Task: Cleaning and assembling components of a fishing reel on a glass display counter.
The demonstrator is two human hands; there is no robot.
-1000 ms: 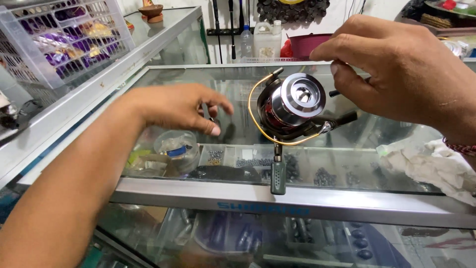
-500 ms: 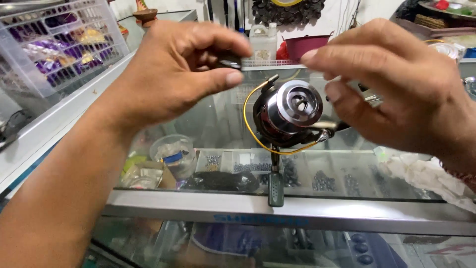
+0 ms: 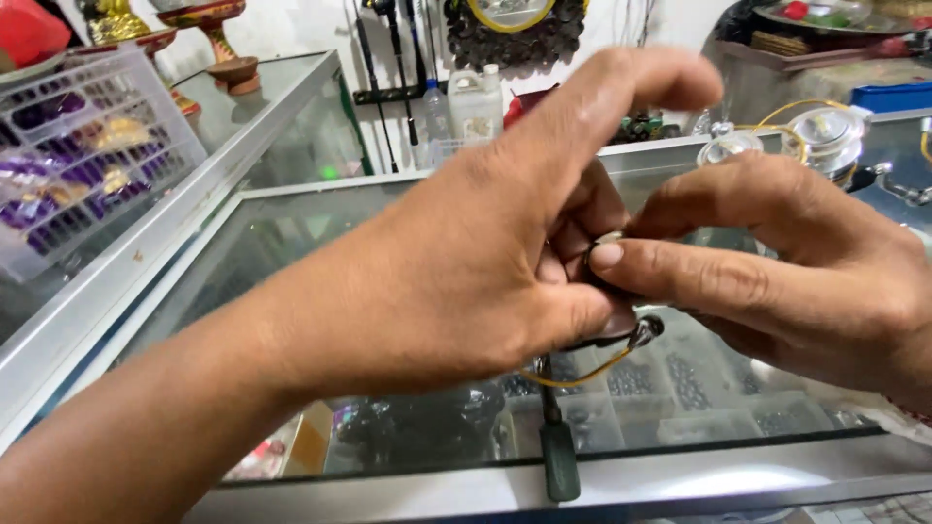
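While the left hand covers the fishing reel (mostly hidden), the right hand pinches it.

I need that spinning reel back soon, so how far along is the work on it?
Done: cannot tell; both hands hide the reel's body. In hand: the left hand and right hand close around the reel, fingers pinching at its top. Left: the reel's foot hangs over the glass counter; nothing is set down.

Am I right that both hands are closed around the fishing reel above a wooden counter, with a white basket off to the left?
Not quite: the counter is glass with metal edges, not wooden. The head view shows the left hand and right hand around the mostly hidden reel, and the white basket at left.
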